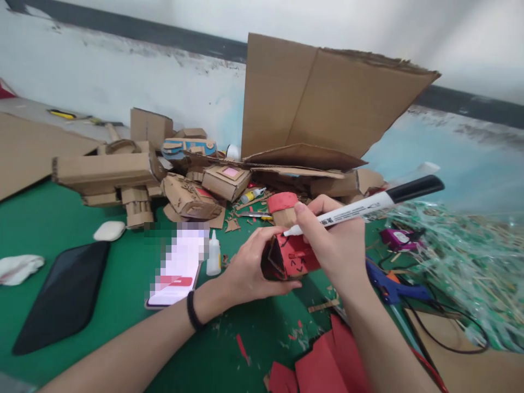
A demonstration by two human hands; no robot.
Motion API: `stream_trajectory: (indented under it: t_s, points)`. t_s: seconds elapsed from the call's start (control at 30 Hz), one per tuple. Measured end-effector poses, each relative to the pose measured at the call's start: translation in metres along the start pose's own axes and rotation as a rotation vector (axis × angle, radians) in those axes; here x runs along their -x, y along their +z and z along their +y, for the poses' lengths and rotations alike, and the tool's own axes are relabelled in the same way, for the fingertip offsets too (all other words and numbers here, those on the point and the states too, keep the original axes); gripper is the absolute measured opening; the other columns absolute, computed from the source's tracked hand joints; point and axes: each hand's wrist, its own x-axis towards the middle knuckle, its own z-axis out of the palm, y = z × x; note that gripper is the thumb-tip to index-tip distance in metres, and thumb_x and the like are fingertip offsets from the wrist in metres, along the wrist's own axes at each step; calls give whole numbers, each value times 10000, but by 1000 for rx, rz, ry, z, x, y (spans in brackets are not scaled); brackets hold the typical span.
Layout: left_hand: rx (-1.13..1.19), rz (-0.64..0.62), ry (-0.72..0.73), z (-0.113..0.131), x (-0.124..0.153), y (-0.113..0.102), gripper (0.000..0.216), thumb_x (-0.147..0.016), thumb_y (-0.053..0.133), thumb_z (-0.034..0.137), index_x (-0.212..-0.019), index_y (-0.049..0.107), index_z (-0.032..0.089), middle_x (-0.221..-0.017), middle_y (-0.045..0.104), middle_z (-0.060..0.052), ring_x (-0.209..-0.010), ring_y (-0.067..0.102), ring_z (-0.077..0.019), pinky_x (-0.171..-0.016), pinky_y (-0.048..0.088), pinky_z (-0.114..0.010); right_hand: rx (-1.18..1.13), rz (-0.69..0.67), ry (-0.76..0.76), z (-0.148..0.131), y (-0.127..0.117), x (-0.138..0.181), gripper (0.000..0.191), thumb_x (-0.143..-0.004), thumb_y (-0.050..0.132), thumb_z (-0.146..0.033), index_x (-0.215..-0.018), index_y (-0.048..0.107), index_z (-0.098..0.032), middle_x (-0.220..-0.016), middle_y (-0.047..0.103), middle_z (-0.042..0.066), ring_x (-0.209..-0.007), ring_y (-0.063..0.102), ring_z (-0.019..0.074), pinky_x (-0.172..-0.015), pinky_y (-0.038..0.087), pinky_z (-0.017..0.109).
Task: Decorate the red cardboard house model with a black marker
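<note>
My left hand (250, 267) is wrapped round a small cardboard box covered in red paper (293, 257), held just above the green table (102, 338). My right hand (335, 240) grips a white marker with a black cap (376, 203). Its tip touches the red face of the box, where small black marks show. A black band sits on my left wrist.
A phone (178, 275) and a small glue bottle (213, 254) lie left of my hands. A pile of cardboard models (123, 174) and a large folded cardboard sheet (323, 103) stand behind. Red paper scraps (323, 360), a blue glue gun (395, 286) and a black pouch (61, 297) lie nearby.
</note>
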Motion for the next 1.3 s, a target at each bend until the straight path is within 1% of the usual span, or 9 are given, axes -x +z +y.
stream_trajectory:
  t_s: [0.2,0.3,0.43,0.67,0.77,0.9,1.03,1.13,1.3]
  points:
    - [19,-8,-9,0,-1,1,896,-796,967,583,-1495,528,235,-1434,695,-154,-1333,692,-362,-1159,577,-536,58,-3,-42,1,0,-2,367,-931,775,-348,-627,613,-221,-477,542,-67,-435,425,80,-427,282,221]
    - [30,-6,-10,0,-2,1,905,-785,972,588,-1495,530,243,-1441,692,-148,-1337,689,-362,-1170,571,-535,80,-15,-45,0,-1,-1,371,-944,774,-342,-633,610,-223,-487,562,-69,-440,450,79,-434,310,217]
    - [43,6,2,1,-2,1,888,-786,989,532,-1498,531,266,-1427,698,-121,-1323,696,-342,-1156,579,-505,108,-9,-59,-2,-2,1,386,-959,772,-353,-639,600,-225,-492,576,-67,-441,471,81,-445,347,213]
    - [48,13,20,-2,-2,2,895,-784,988,554,-1505,528,295,-1423,707,-104,-1310,700,-335,-1136,587,-502,141,-43,24,-10,-3,2,378,-960,781,-318,-651,586,-222,-530,584,-61,-476,470,80,-455,332,219]
    - [48,8,6,-3,-2,2,896,-778,992,551,-1501,532,293,-1421,707,-108,-1315,698,-340,-1141,585,-517,144,-47,19,-9,-3,1,382,-960,780,-315,-648,580,-221,-530,574,-62,-475,451,77,-451,306,224]
    - [53,18,6,-3,-1,3,909,-763,998,559,-1502,539,296,-1420,708,-111,-1318,699,-349,-1146,585,-536,126,-25,-10,-6,-1,1,388,-961,766,-325,-641,573,-223,-513,550,-70,-458,425,72,-434,273,229]
    - [54,16,11,-2,-2,2,901,-766,1003,536,-1503,545,294,-1423,710,-112,-1328,699,-349,-1153,584,-529,112,-3,30,-9,-2,2,386,-971,766,-339,-653,581,-221,-536,569,-64,-499,469,82,-473,343,220]
    - [62,17,-5,-1,-2,1,915,-763,1012,516,-1514,542,288,-1438,709,-111,-1339,696,-345,-1171,574,-517,88,44,39,-9,-3,1,384,-983,749,-351,-660,585,-222,-545,571,-57,-519,487,92,-493,374,221]
    - [49,1,-52,0,-2,1,929,-739,1018,524,-1500,549,270,-1416,715,-123,-1329,699,-358,-1165,575,-536,94,37,-8,-5,-1,0,395,-978,740,-360,-642,584,-224,-510,572,-53,-478,467,90,-453,330,221]
